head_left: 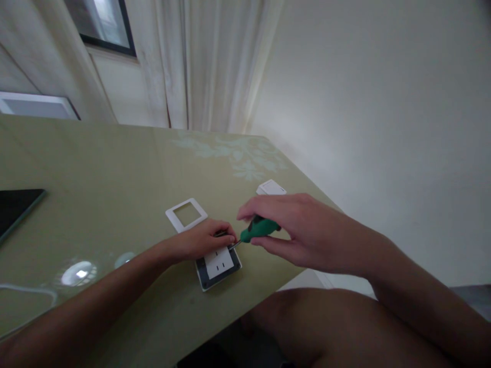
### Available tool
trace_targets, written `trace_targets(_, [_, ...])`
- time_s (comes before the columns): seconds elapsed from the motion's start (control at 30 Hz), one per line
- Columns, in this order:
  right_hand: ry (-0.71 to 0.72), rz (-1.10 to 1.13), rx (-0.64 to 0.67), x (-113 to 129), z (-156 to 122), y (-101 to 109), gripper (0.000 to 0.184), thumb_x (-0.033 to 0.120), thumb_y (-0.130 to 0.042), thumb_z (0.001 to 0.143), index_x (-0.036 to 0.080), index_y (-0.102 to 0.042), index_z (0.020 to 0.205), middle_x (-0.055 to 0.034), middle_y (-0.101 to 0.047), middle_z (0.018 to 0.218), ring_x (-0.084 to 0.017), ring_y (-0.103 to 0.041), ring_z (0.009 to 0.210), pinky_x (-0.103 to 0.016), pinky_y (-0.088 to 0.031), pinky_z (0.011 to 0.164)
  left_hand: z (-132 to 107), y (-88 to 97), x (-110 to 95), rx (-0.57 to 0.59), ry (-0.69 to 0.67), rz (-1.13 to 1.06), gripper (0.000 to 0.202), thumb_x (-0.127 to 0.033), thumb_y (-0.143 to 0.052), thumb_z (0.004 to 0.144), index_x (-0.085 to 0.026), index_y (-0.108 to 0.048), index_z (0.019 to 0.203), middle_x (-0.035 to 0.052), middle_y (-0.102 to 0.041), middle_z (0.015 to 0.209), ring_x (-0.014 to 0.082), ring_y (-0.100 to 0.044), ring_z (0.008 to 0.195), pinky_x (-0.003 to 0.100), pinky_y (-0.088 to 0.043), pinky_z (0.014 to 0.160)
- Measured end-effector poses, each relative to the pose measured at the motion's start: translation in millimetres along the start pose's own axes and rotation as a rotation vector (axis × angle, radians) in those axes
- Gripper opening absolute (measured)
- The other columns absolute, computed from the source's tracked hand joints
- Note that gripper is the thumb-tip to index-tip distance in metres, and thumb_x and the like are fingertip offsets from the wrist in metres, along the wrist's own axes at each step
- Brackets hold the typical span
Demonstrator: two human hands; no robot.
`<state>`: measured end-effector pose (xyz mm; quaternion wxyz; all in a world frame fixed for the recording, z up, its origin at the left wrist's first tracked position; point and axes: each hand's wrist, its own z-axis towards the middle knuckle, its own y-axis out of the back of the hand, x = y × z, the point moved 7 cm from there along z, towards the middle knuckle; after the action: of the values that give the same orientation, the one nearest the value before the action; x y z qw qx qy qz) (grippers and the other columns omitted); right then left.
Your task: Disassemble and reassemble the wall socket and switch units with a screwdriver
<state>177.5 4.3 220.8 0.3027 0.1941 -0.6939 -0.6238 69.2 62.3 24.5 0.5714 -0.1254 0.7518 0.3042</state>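
A wall socket with a white face and dark frame lies on the table near its front edge. My left hand rests over the socket's far part, its fingers curled on the far edge and hiding that side. In my right hand is a screwdriver with a green and black handle. Its shaft slants down to the left, and the tip meets the socket's right side beside my left fingertips. Just beyond my left hand lies a white square cover frame, flat on the table.
A small white box-like piece sits behind my right hand. At the left are a dark flat device and a white cable. The pale table ends at a slanting right edge near the wall; curtains hang behind.
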Motion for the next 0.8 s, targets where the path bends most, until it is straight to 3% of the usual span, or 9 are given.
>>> trace_targets(0.1, [-0.156, -0.11, -0.035, -6.7, -0.4, 1.9, 0.032, 0.053, -0.073, 0.1, 0.021, -0.071, 0.097, -0.0027, -0.072, 0.075, -0.021, -0.067, 0.071, -0.031, -0.037, 0.067, 0.0, 0.6, 1.5, -0.004, 0.021, 0.002, 0.042, -0.06, -0.061, 0.095, -0.019, -0.072, 0.097, 0.0018, -0.066, 0.082, 0.0196, -0.059, 0.075, 0.029, -0.043, 0.065])
trace_targets(0.23, [0.018, 0.045, -0.059, 5.9, 2.9, -0.1, 0.029, 0.036, -0.074, 0.101, 0.023, -0.064, 0.124, -0.0068, -0.077, 0.113, -0.021, -0.071, 0.094, -0.03, -0.043, 0.075, 0.9, 0.6, 1.1, -0.014, -0.007, -0.004, 0.044, -0.061, -0.061, 0.095, -0.019, -0.074, 0.1, 0.0032, -0.07, 0.087, 0.0211, -0.062, 0.08, 0.03, -0.047, 0.069])
trace_targets(0.3, [-0.024, 0.03, -0.055, 0.7, 4.1, -2.3, 0.02, 0.039, -0.073, 0.102, 0.023, -0.065, 0.111, -0.0029, -0.076, 0.095, -0.019, -0.068, 0.081, -0.029, -0.039, 0.07, 1.1, 0.9, 2.3, -0.023, -0.005, 0.004, 0.044, -0.061, -0.061, 0.095, -0.019, -0.074, 0.099, 0.0031, -0.07, 0.087, 0.0212, -0.062, 0.081, 0.03, -0.048, 0.07])
trace_targets(0.37, [-0.145, -0.039, -0.105, -10.3, 3.7, 0.0, 0.031, 0.052, -0.072, 0.101, 0.022, -0.063, 0.1, 0.0012, -0.068, 0.074, -0.018, -0.061, 0.066, -0.03, -0.034, 0.065, 1.0, 1.2, 4.0, -0.026, 0.009, 0.013, 0.046, -0.063, -0.06, 0.096, -0.019, -0.073, 0.098, 0.002, -0.068, 0.082, 0.0201, -0.06, 0.077, 0.03, -0.046, 0.066])
trace_targets(0.43, [-0.134, 0.007, -0.15, -11.4, 2.8, 2.6, 0.035, 0.052, -0.075, 0.098, 0.022, -0.062, 0.111, -0.0012, -0.073, 0.086, -0.019, -0.064, 0.072, -0.03, -0.037, 0.068, 1.0, 0.8, 4.9, -0.018, 0.012, 0.013, 0.044, -0.062, -0.06, 0.096, -0.019, -0.073, 0.097, 0.0011, -0.067, 0.08, 0.0193, -0.059, 0.075, 0.029, -0.045, 0.065])
trace_targets(0.53, [0.014, 0.164, -0.081, -1.3, 2.1, -1.3, 0.033, 0.033, -0.073, 0.099, 0.024, -0.056, 0.126, -0.0049, -0.075, 0.113, -0.017, -0.068, 0.085, -0.029, -0.042, 0.073, 1.8, 0.0, 5.4, -0.012, -0.006, 0.006, 0.042, -0.059, -0.061, 0.097, -0.019, -0.073, 0.1, 0.0022, -0.069, 0.085, 0.0201, -0.062, 0.079, 0.03, -0.047, 0.068])
trace_targets(0.6, [-0.061, 0.085, -0.082, -5.1, 1.7, -1.2, 0.02, 0.037, -0.068, 0.103, 0.023, -0.059, 0.115, -0.0009, -0.073, 0.092, -0.016, -0.063, 0.073, -0.029, -0.037, 0.068, 2.6, -0.3, 6.8, -0.016, -0.009, 0.006, 0.042, -0.059, -0.061, 0.097, -0.019, -0.074, 0.103, 0.0033, -0.071, 0.089, 0.0208, -0.062, 0.081, 0.031, -0.048, 0.07])
trace_targets(0.67, [-0.167, -0.019, -0.117, -11.3, 0.7, 1.9, 0.026, 0.048, -0.066, 0.104, 0.023, -0.061, 0.105, 0.0025, -0.065, 0.073, -0.017, -0.057, 0.063, -0.03, -0.032, 0.064, 3.1, -0.3, 8.1, -0.021, -0.004, 0.0, 0.042, -0.059, -0.061, 0.097, -0.019, -0.074, 0.101, 0.0035, -0.071, 0.088, 0.0208, -0.062, 0.08, 0.031, -0.048, 0.07])
trace_targets(0.8, [0.03, 0.17, -0.064, 2.5, 0.7, 0.4, 0.026, 0.034, -0.069, 0.102, 0.024, -0.059, 0.123, -0.0058, -0.075, 0.113, -0.019, -0.068, 0.091, -0.031, -0.045, 0.077, 2.2, 0.0, 6.3, -0.016, 0.002, -0.002, 0.042, -0.06, -0.062, 0.096, -0.019, -0.074, 0.099, 0.003, -0.069, 0.086, 0.0208, -0.061, 0.079, 0.031, -0.048, 0.069])
